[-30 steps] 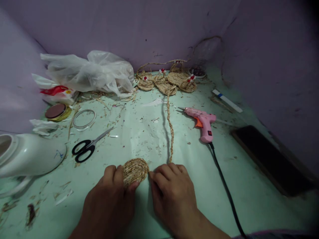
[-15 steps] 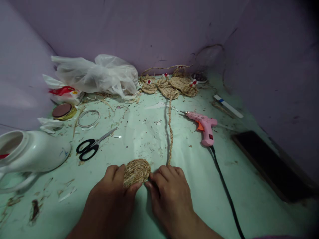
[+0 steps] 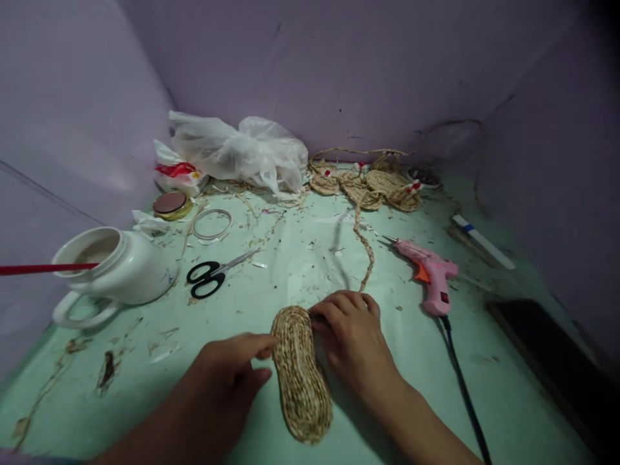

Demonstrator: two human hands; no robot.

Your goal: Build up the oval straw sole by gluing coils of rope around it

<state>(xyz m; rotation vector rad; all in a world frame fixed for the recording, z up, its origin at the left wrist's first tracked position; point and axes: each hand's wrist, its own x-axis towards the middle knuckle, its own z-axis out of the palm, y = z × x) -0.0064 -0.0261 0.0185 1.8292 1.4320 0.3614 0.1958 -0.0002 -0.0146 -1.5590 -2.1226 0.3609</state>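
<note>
A sole-shaped piece of coiled straw braid (image 3: pixel 300 371) lies lengthwise in front of me on the green surface. My left hand (image 3: pixel 232 374) is at its left edge, thumb and forefinger apart, the fingertips reaching the rim. My right hand (image 3: pixel 351 336) curls at the upper right edge, its fingers closed on the braided straw cord (image 3: pixel 367 258). That cord runs from under the hand back to several coiled straw pieces (image 3: pixel 358 187) with red and white beads. The fingertips of the right hand are partly hidden.
Black-handled scissors (image 3: pixel 217 274), a tape ring (image 3: pixel 213 224) and a white jug (image 3: pixel 140 268) with a red stick (image 3: pixel 43 268) are on the left. Rightward are a pink glue gun (image 3: pixel 433 271) with a black cable and a dark phone-like slab (image 3: pixel 542 361). A plastic bag (image 3: pixel 242 152) lies behind.
The straw piece has turned and now lies lengthwise, its whole outline showing. My left hand has loosened from it. The view has shifted left, and the cord bends more.
</note>
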